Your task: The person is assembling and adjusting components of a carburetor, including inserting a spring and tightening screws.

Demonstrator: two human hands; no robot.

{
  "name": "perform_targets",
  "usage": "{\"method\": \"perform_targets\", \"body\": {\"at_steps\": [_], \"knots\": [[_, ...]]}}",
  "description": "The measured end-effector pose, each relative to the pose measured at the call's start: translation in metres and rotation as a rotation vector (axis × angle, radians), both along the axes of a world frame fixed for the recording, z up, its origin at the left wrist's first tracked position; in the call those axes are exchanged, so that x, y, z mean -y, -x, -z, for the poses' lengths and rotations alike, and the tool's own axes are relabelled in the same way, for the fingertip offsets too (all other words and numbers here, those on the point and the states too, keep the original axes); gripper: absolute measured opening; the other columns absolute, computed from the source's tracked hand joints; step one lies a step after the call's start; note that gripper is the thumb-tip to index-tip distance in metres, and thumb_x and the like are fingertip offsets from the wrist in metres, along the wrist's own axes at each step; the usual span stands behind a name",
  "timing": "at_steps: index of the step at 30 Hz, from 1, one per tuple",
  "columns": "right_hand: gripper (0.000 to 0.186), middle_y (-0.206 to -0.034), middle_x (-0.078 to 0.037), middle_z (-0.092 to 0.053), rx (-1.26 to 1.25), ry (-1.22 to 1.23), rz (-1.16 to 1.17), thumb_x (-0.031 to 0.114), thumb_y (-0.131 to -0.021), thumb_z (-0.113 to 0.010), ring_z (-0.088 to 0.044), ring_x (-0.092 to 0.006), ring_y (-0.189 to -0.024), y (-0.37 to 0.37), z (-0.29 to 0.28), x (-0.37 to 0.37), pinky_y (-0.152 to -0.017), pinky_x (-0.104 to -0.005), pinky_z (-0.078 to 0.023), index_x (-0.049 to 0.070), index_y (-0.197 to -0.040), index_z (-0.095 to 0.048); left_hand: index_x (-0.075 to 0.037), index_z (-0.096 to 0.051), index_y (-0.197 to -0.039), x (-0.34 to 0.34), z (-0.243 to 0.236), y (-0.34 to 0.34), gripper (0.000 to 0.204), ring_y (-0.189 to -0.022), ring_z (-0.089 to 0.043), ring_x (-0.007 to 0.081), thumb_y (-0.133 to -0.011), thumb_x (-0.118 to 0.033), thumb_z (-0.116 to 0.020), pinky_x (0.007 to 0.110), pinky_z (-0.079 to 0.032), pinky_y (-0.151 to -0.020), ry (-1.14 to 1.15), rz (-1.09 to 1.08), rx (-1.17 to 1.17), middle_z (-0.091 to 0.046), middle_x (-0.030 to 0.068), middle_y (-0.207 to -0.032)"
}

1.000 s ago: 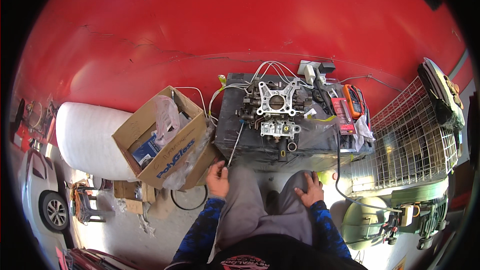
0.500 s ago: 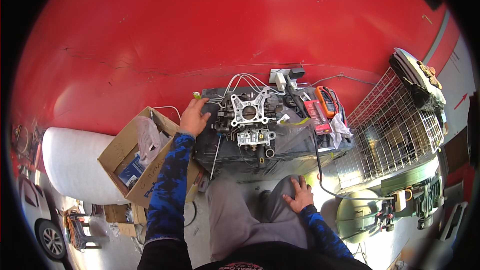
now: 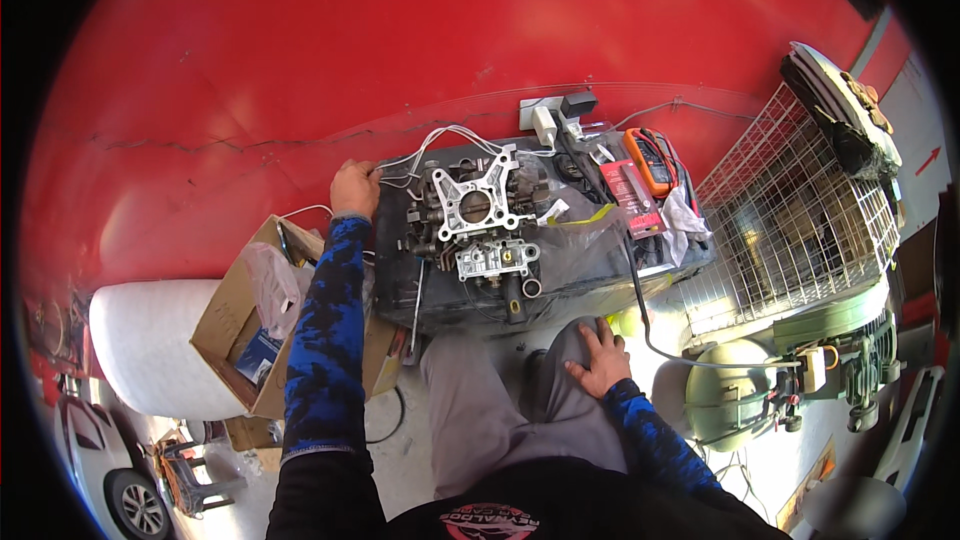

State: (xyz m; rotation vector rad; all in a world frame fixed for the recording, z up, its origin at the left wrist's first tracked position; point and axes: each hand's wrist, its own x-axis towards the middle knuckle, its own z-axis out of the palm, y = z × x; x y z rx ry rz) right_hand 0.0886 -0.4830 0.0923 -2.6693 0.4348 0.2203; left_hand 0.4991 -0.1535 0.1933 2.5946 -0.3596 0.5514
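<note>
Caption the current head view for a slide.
Left hand by white cables, metal assembly on a black box, right hand resting on the right knee.

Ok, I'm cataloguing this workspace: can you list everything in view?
Worktop: 1, black, centre
Carburetor-like assembly: 1, silver, on worktop
Small housing: 1, silver, before assembly
Multimeter: 1, orange, worktop's back right
Blister pack: 1, red, beside multimeter
Cables: several, white, behind assembly
Cardboard box: 1, brown, left of worktop
Plastic bag: 1, translucent, in box
Roll: 1, white, far left
Car: 1, white, lower left
Wire cage: 1, silver, right
Air compressor: 1, green, lower right
Wall: 1, red, back
Left hand: 1, blue sleeve, worktop's back-left corner
Right hand: 1, blue sleeve, right knee
Legs: 2, grey, bottom centre
</note>
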Motion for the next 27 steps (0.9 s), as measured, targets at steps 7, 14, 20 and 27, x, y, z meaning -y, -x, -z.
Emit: {"method": "perform_targets", "body": {"at_steps": [7,14,20,27], "knots": [[0.086,-0.162,-0.026,-0.031,0.157,-0.278,0.001,0.027,-0.079,-0.081,-0.039,-0.0506,-0.142,-0.001,-0.043,0.01,-0.113,-0.0557,-0.04,0.013,-0.154,-0.041,-0.01,-0.061,-0.139,-0.015,-0.01,0.047,0.06,-0.103,-0.068,0.0364,-0.081,-0.003,-0.076,0.046,-0.055,-0.092,-0.189,0.134,0.019,-0.056,0.0179,-0.14],[0.081,-0.167,-0.019,-0.019,0.703,0.117,-0.206,0.008,-0.075,-0.076,-0.028,-0.0473,-0.149,-0.091,-0.157,0.007,-0.115,-0.0528,-0.037,0.015,-0.15,-0.045,-0.008,-0.06,-0.139,-0.026,-0.051,0.15,0.058,-0.083,-0.062,0.0143,-0.084,0.006,-0.071,0.027,-0.055,-0.073,0.3,0.139,0.077,-0.054,0.0127,-0.141],[0.027,-0.127,-0.021,-0.061,0.753,-0.043,-0.231,0.004,-0.081,-0.066,-0.054,-0.0443,-0.124,-0.169,-0.121,0.046,-0.102,-0.05,-0.046,0.004,-0.107,-0.065,-0.004,-0.062,-0.135,-0.024,-0.056,0.246,0.052,-0.084,-0.064,0.0122,-0.085,0.006,-0.069,0.024,-0.052,-0.067,0.487,0.168,0.06,-0.057,0.0122,-0.138],[0.017,-0.092,-0.023,-0.071,0.954,-0.169,-0.044,0.002,-0.083,-0.059,-0.067,-0.0456,-0.092,-0.216,-0.17,0.031,-0.08,-0.0499,-0.052,0.001,-0.098,-0.067,-0.001,-0.064,-0.13,-0.061,-0.018,0.316,0.045,-0.083,-0.064,0.012,-0.086,0.005,-0.068,0.024,-0.051,-0.065,0.538,0.104,-0.059,-0.058,0.0114,-0.135]]}}
